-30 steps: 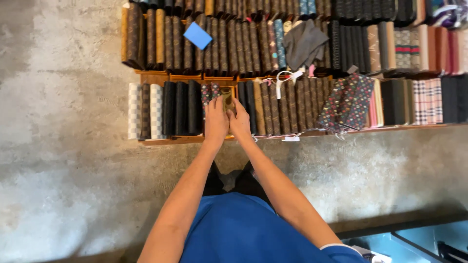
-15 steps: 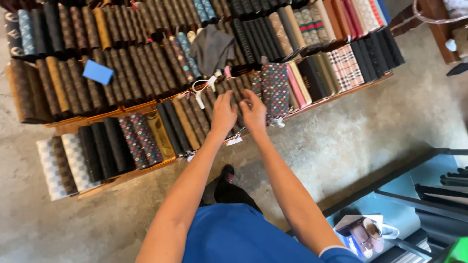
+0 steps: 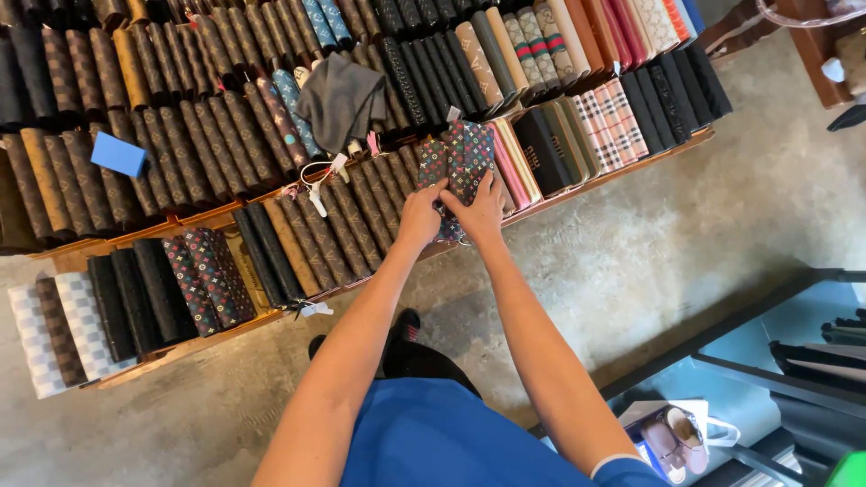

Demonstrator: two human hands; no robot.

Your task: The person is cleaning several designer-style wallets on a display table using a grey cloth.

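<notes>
In the head view, the person leaned over a low wooden display shelf (image 3: 622, 171) that stood on the grey concrete floor (image 3: 686, 261). Both hands met near the front edge of the shelf, about its middle. The left hand (image 3: 420, 215) and the right hand (image 3: 481, 209) were touching a dark wallet with a small multicoloured pattern (image 3: 462, 159), which stood upright in the front row among its neighbours. The fingers of the left hand were curled and pressed against its near side; the fingers of the right hand were spread a little and lay flat on the wallet. If a thumb pinched it from behind, I could not tell.

The long brown patterned wallets (image 3: 361, 212) stood tightly packed just to the left, and a pink wallet (image 3: 508, 167) touched it on the right. In my judgement, a sideways push could tip these neighbours like a row of books. The wallet was also close to the front edge, so a loose hold could let it slide off to the floor. A white price tag on a string (image 3: 317, 185) lay near and could catch a finger.
</notes>
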